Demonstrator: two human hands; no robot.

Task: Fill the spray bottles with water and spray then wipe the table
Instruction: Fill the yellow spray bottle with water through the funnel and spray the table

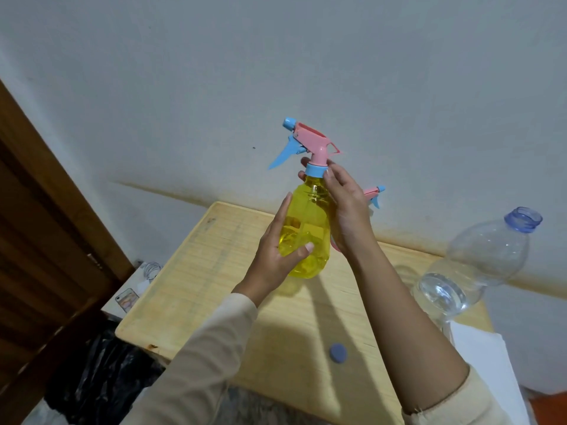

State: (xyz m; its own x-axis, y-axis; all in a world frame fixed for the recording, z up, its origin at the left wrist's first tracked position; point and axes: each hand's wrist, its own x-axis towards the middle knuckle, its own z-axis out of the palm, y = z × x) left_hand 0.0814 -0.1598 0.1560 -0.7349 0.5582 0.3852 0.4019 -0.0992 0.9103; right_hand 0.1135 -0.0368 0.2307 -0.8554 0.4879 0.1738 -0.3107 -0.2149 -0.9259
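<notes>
The yellow spray bottle (306,240) is held upright in the air above the wooden table (214,271). The left hand (274,253) wraps around its belly, with the thumb across the front. The right hand (346,210) curls its fingers around the blue collar (316,170) under the pink and blue trigger head (310,139).

I think the head is being screwed on or off, but I cannot tell which. To do it well, the left hand should keep the body still and straight while only the collar turns, so that the thread sits evenly and does not leak.

The bottle is thin, translucent plastic, smooth and rounded, so a hard squeeze may push liquid out. A second spray head (375,193) shows behind the right hand. At the right stands a big clear water bottle (478,259), open, with a little water at the bottom. A blue cap (338,352) lies on the table.
</notes>
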